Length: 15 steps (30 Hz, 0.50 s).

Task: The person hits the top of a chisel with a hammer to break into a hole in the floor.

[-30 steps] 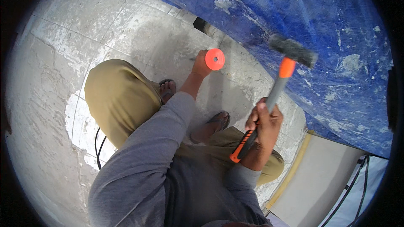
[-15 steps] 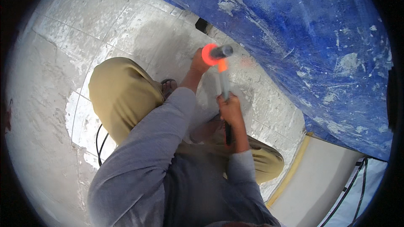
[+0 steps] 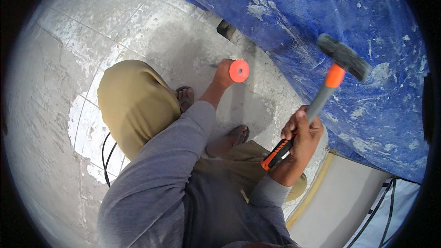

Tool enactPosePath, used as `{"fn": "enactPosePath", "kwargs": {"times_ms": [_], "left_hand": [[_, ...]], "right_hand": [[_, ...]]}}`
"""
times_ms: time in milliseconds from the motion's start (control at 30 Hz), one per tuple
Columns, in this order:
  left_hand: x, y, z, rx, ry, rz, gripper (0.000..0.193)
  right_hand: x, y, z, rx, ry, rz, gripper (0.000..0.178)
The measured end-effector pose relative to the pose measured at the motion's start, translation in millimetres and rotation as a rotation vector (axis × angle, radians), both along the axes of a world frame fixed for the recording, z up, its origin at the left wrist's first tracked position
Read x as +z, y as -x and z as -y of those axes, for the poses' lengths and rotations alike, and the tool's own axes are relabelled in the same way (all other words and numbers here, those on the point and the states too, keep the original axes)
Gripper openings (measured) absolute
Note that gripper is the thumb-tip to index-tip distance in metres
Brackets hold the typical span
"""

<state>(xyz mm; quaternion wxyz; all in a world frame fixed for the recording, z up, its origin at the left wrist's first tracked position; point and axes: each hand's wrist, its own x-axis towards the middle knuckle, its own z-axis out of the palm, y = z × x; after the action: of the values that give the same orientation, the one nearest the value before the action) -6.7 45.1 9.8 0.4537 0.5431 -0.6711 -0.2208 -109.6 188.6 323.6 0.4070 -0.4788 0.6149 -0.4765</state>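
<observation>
My left hand (image 3: pixel 223 74) is closed around a chisel whose round orange-red guard (image 3: pixel 244 70) faces up, with a small metal end at its centre. A thin dark part of it shows past my fingers on the left; its tip is hard to make out. Off to the right, my right hand (image 3: pixel 304 134) grips a hammer (image 3: pixel 342 58) by its black and orange handle. The hammer's dark steel head is raised in front of the blue tarp, well apart from the chisel. My fingers wrap the lower part of the grey shaft.
A paint-spattered blue tarp (image 3: pixel 294 14) hangs along the upper right. Pale, worn tiles (image 3: pixel 115 23) cover the floor, with a dark gap (image 3: pixel 224 29) by the tarp. At lower right lies a cream panel (image 3: pixel 337 193) with a yellowish edge. A black cable (image 3: pixel 106 160) loops beside my knee.
The hammer was over the chisel's guard and has swung up and right with my right hand. My left hand keeps its hold, with the guard slightly lower and to the right.
</observation>
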Motion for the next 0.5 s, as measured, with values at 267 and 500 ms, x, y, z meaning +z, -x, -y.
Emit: {"fn": "enactPosePath", "kwargs": {"times_ms": [267, 500], "left_hand": [[5, 21, 1, 0.031, 0.267, -0.138, 0.01], [2, 24, -1, 0.118, 0.168, -0.188, 0.01]], "right_hand": [[0, 0, -10, -0.024, 0.08, 0.091, 0.016], [2, 3, -13, -0.004, 0.109, 0.053, 0.02]]}}
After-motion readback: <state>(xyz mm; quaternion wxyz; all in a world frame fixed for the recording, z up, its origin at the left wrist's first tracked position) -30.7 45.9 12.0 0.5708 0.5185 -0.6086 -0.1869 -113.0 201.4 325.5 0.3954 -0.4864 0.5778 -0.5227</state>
